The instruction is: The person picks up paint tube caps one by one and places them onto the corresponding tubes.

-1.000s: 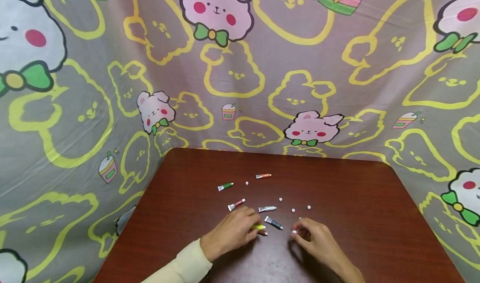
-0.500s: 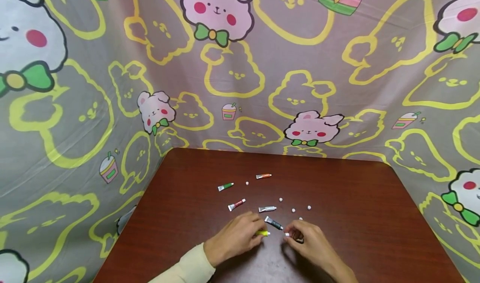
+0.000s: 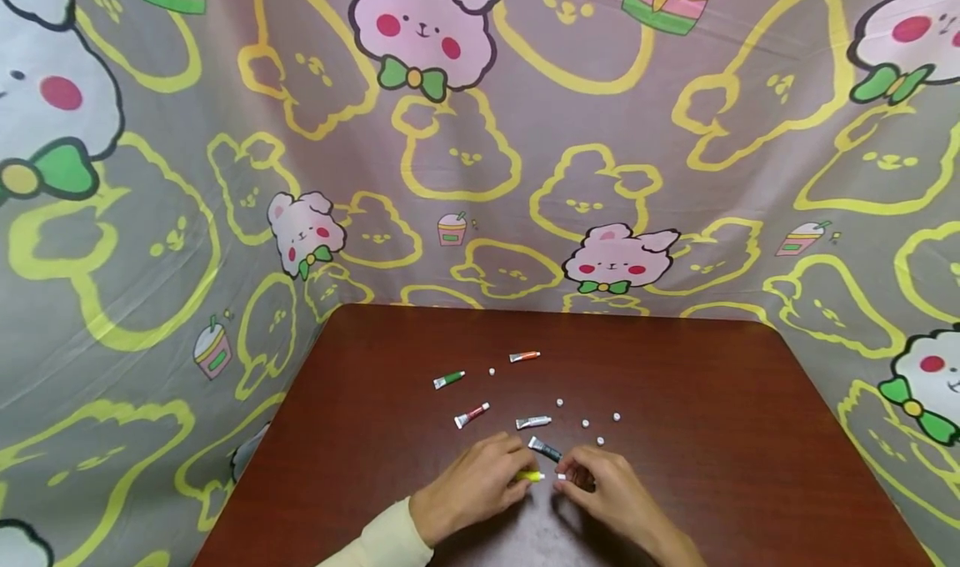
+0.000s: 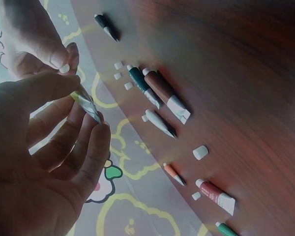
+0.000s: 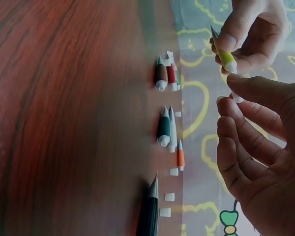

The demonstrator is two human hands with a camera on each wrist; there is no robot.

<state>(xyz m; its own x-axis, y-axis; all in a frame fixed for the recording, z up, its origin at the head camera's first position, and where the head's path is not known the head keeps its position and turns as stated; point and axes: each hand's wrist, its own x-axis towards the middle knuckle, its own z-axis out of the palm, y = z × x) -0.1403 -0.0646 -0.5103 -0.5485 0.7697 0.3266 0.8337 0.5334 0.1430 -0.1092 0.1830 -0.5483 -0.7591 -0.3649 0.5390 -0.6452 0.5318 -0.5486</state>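
My left hand (image 3: 483, 477) holds a small yellow paint tube (image 3: 529, 475), pinched between thumb and fingers with its white nozzle pointing right. My right hand (image 3: 611, 488) pinches a small white cap (image 3: 561, 476) between thumb and index finger. A narrow gap separates cap and nozzle in the head view, while the right wrist view (image 5: 237, 98) has the cap just below the nozzle. Close behind the hands lies a dark teal tube (image 3: 545, 448). A brown tube (image 4: 167, 93) shows in the left wrist view, but in the head view the left hand hides it.
On the dark wood table (image 3: 697, 383) lie a silver-white tube (image 3: 533, 422), a red tube (image 3: 472, 415), a green tube (image 3: 449, 379) and an orange tube (image 3: 524, 356). Several loose white caps (image 3: 585, 423) are scattered among them. A black tube (image 5: 148, 211) lies near the right wrist. Patterned cloth (image 3: 465, 167) surrounds the table.
The left hand has moved right and towards me with the yellow tube. Moving left, the right hand has brought its cap close to the nozzle. The head view has shifted slightly.
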